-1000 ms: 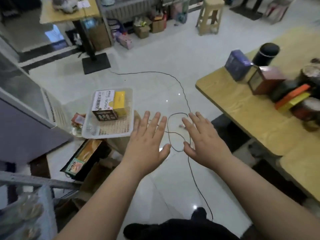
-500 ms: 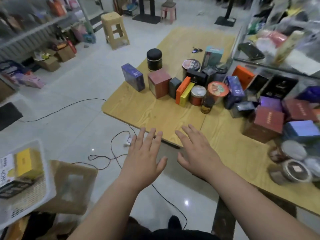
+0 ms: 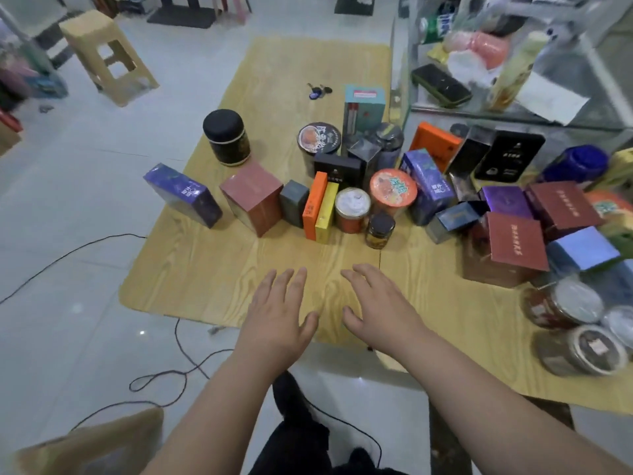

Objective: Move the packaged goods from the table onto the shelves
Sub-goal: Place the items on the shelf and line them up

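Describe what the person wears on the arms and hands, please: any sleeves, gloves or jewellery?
Nothing is worn on them. The left hand and the right hand have no gloves, and no ring shows. The left forearm and the right forearm are bare as far as the picture's edge: no sleeve, watch or bracelet is visible.

Packaged goods [image 3: 253, 197] crowd the bench's [image 3: 212, 269] middle and right, keys [image 3: 318, 90] farther back on it. A stool [image 3: 106, 53] stands beyond its left, seemingly shelves [image 3: 513, 118] at its right.
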